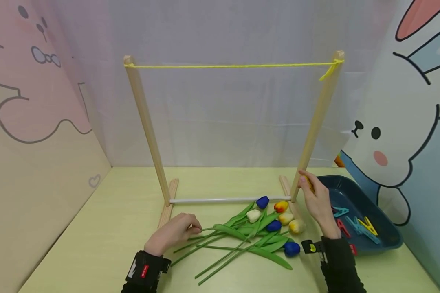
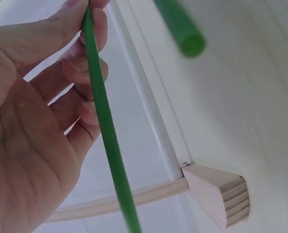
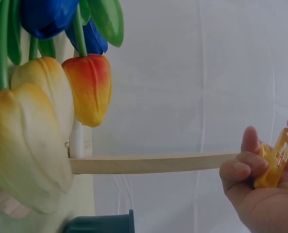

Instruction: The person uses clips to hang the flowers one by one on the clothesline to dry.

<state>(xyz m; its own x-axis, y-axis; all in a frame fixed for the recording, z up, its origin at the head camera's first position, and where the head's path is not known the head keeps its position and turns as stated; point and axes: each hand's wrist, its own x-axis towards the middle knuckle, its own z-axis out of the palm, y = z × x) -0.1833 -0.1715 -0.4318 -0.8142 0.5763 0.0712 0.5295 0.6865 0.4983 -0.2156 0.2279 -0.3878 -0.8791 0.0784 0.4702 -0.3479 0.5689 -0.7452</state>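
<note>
My left hand (image 1: 175, 232) pinches a green artificial tulip stem (image 2: 104, 104) between thumb and fingers, low over the table at the stem ends of a loose pile of tulips. The pile's blooms point right: blue tulips (image 1: 291, 249), a white one (image 1: 254, 215), cream-yellow ones (image 1: 296, 226) and a red-and-yellow one (image 3: 89, 90). Beside the frame's right post, my right hand (image 1: 318, 203) holds a yellow clothespin (image 3: 272, 165) between thumb and curled fingers. Which bloom belongs to the pinched stem, I cannot tell.
A wooden frame stands behind the flowers, with a left post (image 1: 146, 122), a right post (image 1: 317, 126), a white bottom rod (image 1: 212, 200) and a yellow string (image 1: 227, 66) tied across its top. At right, a dark blue tray (image 1: 383, 215) contains several colored clothespins (image 1: 363, 231).
</note>
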